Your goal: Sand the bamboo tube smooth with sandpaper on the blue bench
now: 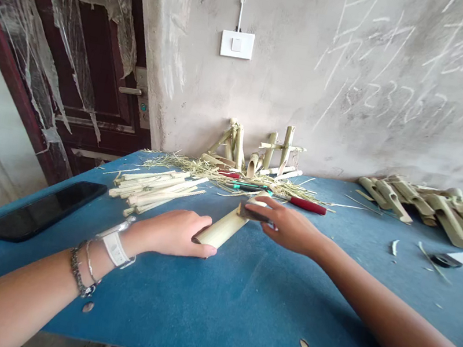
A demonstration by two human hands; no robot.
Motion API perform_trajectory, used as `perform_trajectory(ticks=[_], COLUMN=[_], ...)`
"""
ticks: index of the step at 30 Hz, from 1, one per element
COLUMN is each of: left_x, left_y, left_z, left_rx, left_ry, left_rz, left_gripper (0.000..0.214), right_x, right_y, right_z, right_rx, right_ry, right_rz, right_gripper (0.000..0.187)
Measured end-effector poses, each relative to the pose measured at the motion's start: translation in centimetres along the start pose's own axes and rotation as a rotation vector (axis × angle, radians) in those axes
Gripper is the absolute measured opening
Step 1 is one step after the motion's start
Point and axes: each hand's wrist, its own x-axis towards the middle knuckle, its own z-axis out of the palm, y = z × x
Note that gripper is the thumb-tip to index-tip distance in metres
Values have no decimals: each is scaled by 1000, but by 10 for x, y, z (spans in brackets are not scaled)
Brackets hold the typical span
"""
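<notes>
My left hand point(180, 233) grips the near end of a pale green bamboo tube point(223, 229), its thumb and a finger on either side of the cut end. The tube slants away from me over the blue table. In my right hand point(291, 225) is a small flat block point(255, 214), dark with a tan edge, perhaps a sanding block. It rests against the upper part of the tube, and the fingers partly cover it. A white-strapped watch point(115, 246) and bracelets circle my left wrist.
Bamboo strips point(154, 187) lie left of the tube, a black phone point(45, 208) farther left. Behind are shavings point(180, 162), a red-handled tool point(308, 205) and bamboo assemblies point(238, 145). Cut bamboo pieces point(448, 217) pile at the right, near a black-and-white object point(459, 259) on the blue table point(201, 309).
</notes>
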Motion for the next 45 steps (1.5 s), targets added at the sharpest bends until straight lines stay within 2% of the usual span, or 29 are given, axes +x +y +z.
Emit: perform_trajectory(ticks=[2,3,5,9,11,16,18,23,25,27,32,34,38,40,42,45], left_x=[0,0,0,0,0,0,-1,-1,-1,-1,-1,-1,-1,-1,-1,-1], left_y=[0,0,1,1,1,0,-1,-1,0,1,1,0,-1,-2,-1,-1], left_z=[0,-1,-1,0,0,1,1,1,1,0,-1,0,3,3,3,2], left_rx=[0,4,16,36,38,25,25,11,23,25,17,27,42,45,42,36], left_ry=[-6,-4,4,23,27,14,18,19,28,27,10,19,41,49,43,22], left_rz=[-6,-6,0,-5,-9,0,1,1,-8,-9,-3,-3,-1,0,1,-1], left_gripper=[41,42,42,41,40,42,44,42,41,41,44,44,41,40,41,43], right_x=[0,0,-1,-1,-1,1,0,0,0,1,0,0,0,0,1,2], right_y=[15,18,13,-17,-24,1,7,-17,-24,-22,1,-1,-24,-29,-23,-4], right_z=[5,7,7,-3,-6,3,6,1,-2,-1,7,7,-2,-5,-4,3], right_rx=[-63,-67,-29,111,131,-72,-77,170,221,190,9,25,199,237,185,51], right_ry=[-1,1,8,-22,-35,-20,-12,23,16,21,65,58,9,0,26,88], right_rz=[105,110,40,-174,-200,75,92,-196,-261,-221,46,28,-220,-272,-223,-58], right_gripper=[55,54,54,56,55,58,59,53,50,50,52,51,48,45,43,40])
